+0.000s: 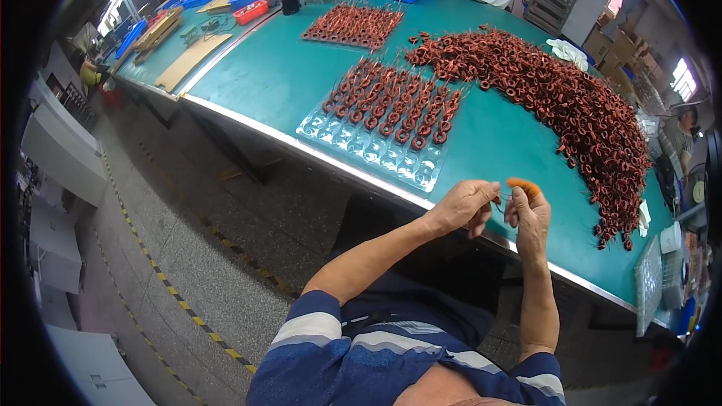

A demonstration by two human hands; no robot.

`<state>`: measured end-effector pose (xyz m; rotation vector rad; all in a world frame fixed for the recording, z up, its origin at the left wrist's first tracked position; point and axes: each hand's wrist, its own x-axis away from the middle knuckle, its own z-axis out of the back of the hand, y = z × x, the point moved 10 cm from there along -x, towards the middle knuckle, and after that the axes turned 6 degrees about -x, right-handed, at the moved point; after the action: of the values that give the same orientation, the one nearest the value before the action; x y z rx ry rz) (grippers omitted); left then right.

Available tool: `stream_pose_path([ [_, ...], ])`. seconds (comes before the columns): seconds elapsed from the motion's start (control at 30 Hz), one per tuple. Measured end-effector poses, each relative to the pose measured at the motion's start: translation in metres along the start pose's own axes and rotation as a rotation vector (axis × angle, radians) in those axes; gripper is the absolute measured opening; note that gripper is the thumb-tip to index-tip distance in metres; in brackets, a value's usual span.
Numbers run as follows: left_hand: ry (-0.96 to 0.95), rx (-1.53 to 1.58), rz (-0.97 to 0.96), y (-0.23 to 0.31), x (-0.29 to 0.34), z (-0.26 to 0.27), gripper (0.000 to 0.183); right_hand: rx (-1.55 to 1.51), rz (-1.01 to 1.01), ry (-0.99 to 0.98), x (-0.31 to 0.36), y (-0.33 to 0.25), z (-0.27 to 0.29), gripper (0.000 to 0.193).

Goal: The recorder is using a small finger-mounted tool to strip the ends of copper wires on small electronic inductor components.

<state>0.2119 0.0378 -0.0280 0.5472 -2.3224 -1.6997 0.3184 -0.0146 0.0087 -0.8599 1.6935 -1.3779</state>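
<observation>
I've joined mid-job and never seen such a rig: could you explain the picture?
No machine: these are a person's bare left hand and right hand, seen by a head-worn fisheye camera looking down, so straight edges bend. On the green table lie a clear plastic tray partly filled with reddish-brown wire-tailed rings, and a large heap of similar rings at right. The left hand pinches a small reddish-brown piece close to the right hand, with something orange at its fingertips. I can't tell whether the right grips it too.
</observation>
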Motion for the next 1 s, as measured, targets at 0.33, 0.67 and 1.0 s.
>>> stream_pose_path([
  [0.33,0.084,-0.25,-0.238,0.026,0.004,-0.004,0.017,-0.1,-0.016,-0.024,0.004,0.005,0.0,0.021],
  [0.67,0.278,-0.454,-0.363,0.037,0.003,0.005,0.018,-0.011,0.096,0.147,0.01,0.004,0.024,0.03],
  [1.0,-0.071,-0.972,-0.396,0.061,0.0,-0.031,0.024,-0.279,-0.352,-0.039,0.015,0.034,0.01,0.024],
])
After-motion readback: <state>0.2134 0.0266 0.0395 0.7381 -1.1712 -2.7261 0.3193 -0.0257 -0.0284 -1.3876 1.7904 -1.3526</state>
